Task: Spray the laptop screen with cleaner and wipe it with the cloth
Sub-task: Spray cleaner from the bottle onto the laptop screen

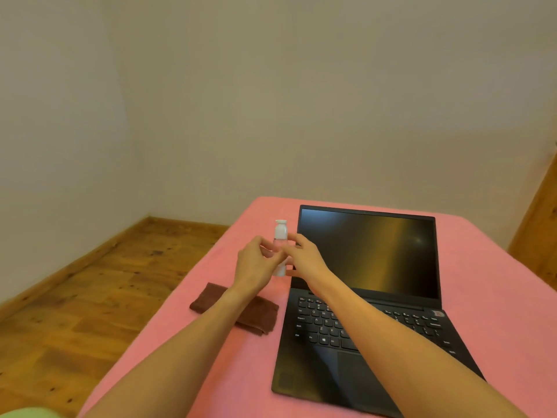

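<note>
Table (482,267), pink-covered, carries all items. Laptop (361,297) lies open just right of the right hand (304,256), which reaches across its left edge; screen (367,251) dark, upright, tilted slightly back. Judged stiff but fragile: only light pressure is to be applied, and the lid steadied at its top edge.

Cloth (241,310), brown, folded, lies on the table under the left forearm, nearer the person than the left hand (253,260). Judged soft, light, easily gathered at any fold.

Spray bottle (279,247), small, white-capped, is seen between the two hands. Both hands are curled about its body, fingers pinching it. Whether it rests on the table cannot be told. Judged light, rigid, smooth, perhaps slippery; best gripped at mid-body, cap left free for pressing.
</note>
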### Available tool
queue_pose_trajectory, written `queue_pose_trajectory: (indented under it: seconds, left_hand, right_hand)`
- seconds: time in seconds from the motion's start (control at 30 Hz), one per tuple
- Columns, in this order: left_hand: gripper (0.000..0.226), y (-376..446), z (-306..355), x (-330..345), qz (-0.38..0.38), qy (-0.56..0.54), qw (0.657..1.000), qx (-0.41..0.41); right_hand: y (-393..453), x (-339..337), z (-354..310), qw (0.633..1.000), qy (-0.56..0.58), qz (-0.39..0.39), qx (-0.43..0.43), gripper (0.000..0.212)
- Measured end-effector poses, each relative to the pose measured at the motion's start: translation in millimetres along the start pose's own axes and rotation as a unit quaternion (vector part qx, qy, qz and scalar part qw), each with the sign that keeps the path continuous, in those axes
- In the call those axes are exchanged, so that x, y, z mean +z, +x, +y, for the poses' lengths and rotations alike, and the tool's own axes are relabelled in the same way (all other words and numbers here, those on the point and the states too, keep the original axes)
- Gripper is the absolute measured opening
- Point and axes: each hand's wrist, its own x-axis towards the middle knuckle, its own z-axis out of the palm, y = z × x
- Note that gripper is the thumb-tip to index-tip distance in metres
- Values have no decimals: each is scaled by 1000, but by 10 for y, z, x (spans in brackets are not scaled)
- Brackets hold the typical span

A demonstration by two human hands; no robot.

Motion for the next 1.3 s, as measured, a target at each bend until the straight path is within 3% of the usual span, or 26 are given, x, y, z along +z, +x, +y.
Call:
queue_pose_trajectory:
  seconds: [0.13,0.27,0.47,0.6,0.8,1.07,1.3]
  left_hand:
    - [33,-161,230,192,-12,-22,1000,13]
    - [36,-283,355,360,-86,-61,994,42]
    - [28,-408,305,554,-138,-21,987,84]
    - [24,-441,157,599,-126,24,989,72]
    - [12,-457,-16,613,-90,30,995,37]
    - [5,-488,-155,672,-61,-19,998,-10]
    - [14,-469,-243,694,-15,-26,999,-35]
  right_hand:
    - [-138,-246,-24,999,1,28,-16,26]
    - [-246,-518,-21,999,7,51,6,25]
    - [-402,-936,-30,996,25,79,24,25]
    - [-495,-1167,-96,981,160,37,103,24]
    - [-569,-1377,-95,970,213,-5,116,23]
    - [-503,-1423,-49,991,124,17,50,57]
    - [-375,-1387,-91,988,128,33,85,49]
